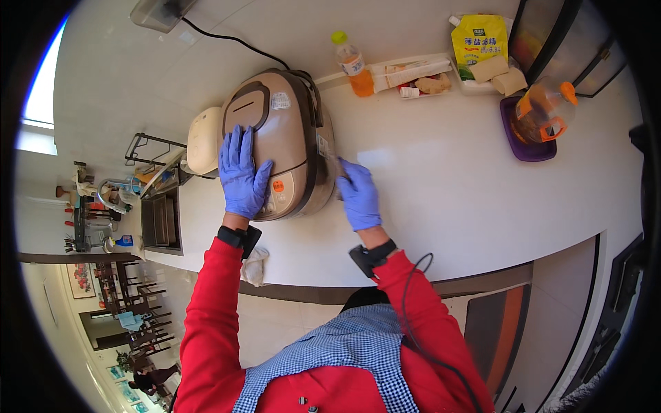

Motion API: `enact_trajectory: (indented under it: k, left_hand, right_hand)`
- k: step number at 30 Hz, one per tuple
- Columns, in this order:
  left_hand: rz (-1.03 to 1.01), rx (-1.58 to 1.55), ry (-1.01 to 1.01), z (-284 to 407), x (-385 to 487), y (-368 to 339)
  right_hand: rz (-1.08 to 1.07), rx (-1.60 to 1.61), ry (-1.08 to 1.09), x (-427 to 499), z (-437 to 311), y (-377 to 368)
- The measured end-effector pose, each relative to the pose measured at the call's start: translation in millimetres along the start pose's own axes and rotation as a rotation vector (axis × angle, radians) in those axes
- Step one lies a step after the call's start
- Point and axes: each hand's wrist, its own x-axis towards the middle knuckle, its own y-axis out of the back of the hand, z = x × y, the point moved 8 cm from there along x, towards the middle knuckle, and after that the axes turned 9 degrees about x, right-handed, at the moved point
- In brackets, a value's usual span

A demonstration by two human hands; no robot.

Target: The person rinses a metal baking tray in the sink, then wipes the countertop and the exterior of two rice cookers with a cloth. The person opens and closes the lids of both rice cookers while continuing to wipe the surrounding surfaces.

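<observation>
A brown and beige rice cooker [279,139] with a carrying handle stands on the white countertop [439,196], its lid down. My left hand [240,178], in a blue-purple glove, rests flat on the lid with the thumb spread, beside the control panel [268,206]. My right hand [360,196], gloved alike, is at the cooker's right side wall. Its fingers are curled around a small greyish thing [339,178], mostly hidden and too blurred to name. I cannot tell whether that thing touches the wall.
Behind the cooker a black cord [232,38] runs to the wall. A cream appliance [203,142], dish rack [155,147] and sink [161,219] lie leftward. An orange drink bottle [356,67], a yellow pouch [480,44] and an oil jug [542,113] stand right. A white cloth [254,267] lies at the front edge.
</observation>
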Motion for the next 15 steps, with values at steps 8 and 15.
enact_trajectory:
  k: [8,15]
  left_hand:
    - [-0.029,-0.013,-0.004,-0.8,-0.6,-4.5]
    - [-0.028,-0.036,-0.004,0.9,0.0,-1.5]
  right_hand:
    - [0.084,0.059,0.102,-69.6,-6.0,-28.9]
    - [0.102,0.024,-0.157,-20.1,61.7,-21.0]
